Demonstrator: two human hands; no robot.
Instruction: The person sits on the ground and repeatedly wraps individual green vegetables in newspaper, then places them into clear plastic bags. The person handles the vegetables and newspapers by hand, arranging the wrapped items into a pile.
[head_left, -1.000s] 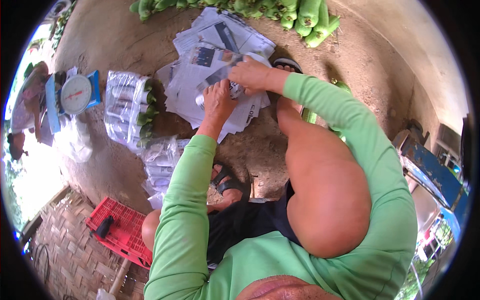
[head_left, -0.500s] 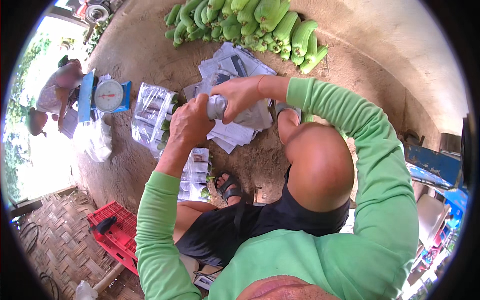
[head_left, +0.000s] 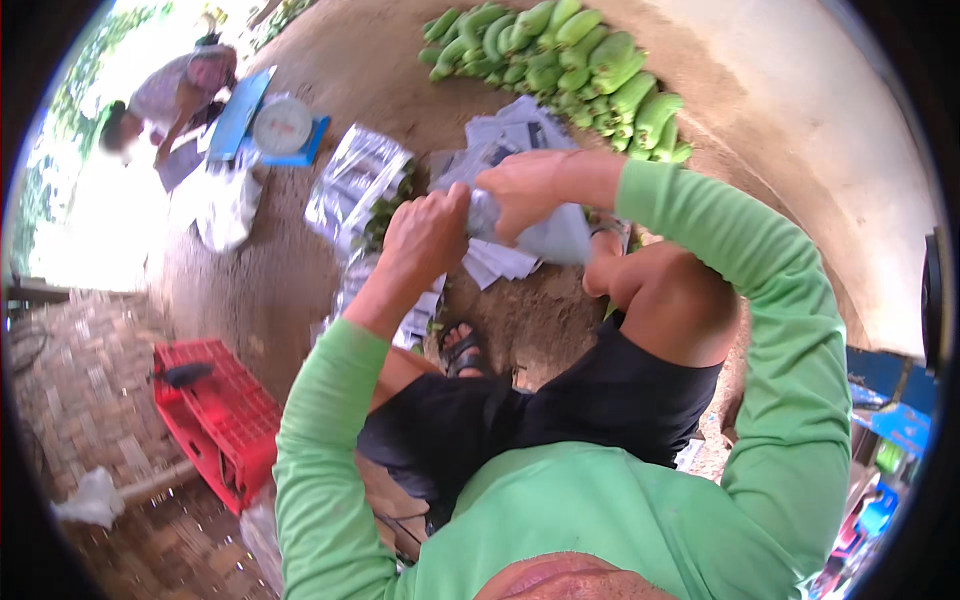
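Bare brown earthen floor [head_left: 270, 280] spreads under and around the hands, and a pale wall [head_left: 790, 110] curves up beyond them to the right. Well to the left of the fingers and nearer the body is a woven mat [head_left: 90, 350], with a red crate [head_left: 240, 405] beside it. Far left, past the fingers, a co-worker [head_left: 180, 95] bends down. Beyond the fingertips lies a heap of green gourds [head_left: 590, 70]; between heap and hands, newspaper sheets [head_left: 510, 128] fan out. Just left of the fingers sits a clear plastic pack [head_left: 360, 185] of paper-wrapped pieces, green ends showing, and farther left a blue scale [head_left: 283, 125].

A second ago both hands were down over the sheets; now they are raised, with a grey paper roll [head_left: 482, 213] between them. I judge that its rolling is largely done and its end is being worked. Its long axis seems to run from the left fist rightward, slanting slightly toward the body; blur obscures the far end.

The right hand [head_left: 520, 190] curls its fingers snugly over the roll. The left hand [head_left: 428, 232] is folded tight and appears to grip the near end, fingertips hidden.
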